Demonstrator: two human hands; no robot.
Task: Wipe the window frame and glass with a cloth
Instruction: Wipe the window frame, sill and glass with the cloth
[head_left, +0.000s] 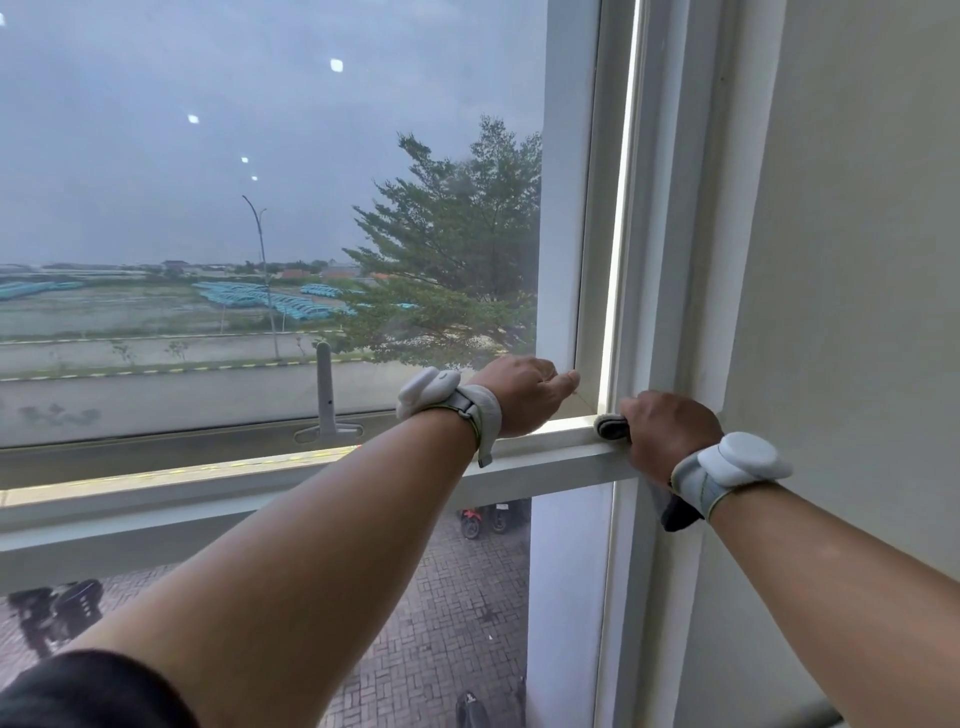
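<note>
White window frame (550, 447), horizontal rail, lower right corner of glass (260, 208) | right hand (667, 436): fingers curled round dark cloth (612, 427), pressing it on the rail at the corner; cloth tail hangs below the wrist | left hand (522, 392): fingers curled, resting at the frame corner, contents cannot be told | wrist devices on both arms

Right hand (667, 434) grips dark cloth (612, 428) on white window frame (540, 457); left hand (524, 395) fisted at frame corner.
</note>
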